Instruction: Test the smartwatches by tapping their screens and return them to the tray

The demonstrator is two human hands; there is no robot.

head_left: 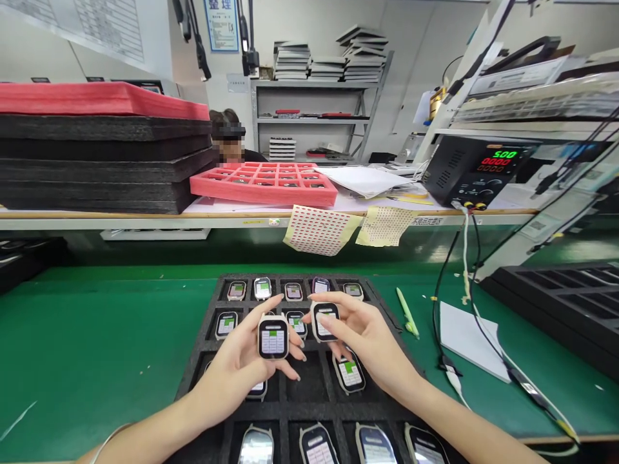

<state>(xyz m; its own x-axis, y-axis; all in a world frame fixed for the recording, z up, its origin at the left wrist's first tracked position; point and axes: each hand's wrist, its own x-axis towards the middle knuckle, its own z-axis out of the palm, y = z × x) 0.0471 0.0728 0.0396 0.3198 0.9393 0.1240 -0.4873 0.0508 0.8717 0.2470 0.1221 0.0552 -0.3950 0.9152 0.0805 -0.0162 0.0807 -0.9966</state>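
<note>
My left hand (242, 351) holds a smartwatch case (273, 338) without a strap; its lit screen shows a white grid with one green cell. A second smartwatch case (325, 321) is in my right hand (360, 328), gripped at its sides, with the thumb over its screen. Both hands are above a black foam tray (304, 410) with square compartments. Several similar watch cases sit in it, among them one (349, 374) under my right fingers and one (226, 325) left of my left hand. My left hand partly hides another.
A green pen (407, 312), a white paper pad (471, 338) and cables (452, 370) lie to the right. Behind, a shelf carries a red foam tray (264, 191), stacked black foam (97, 164) and a power supply (483, 171). A person (229, 132) is beyond it.
</note>
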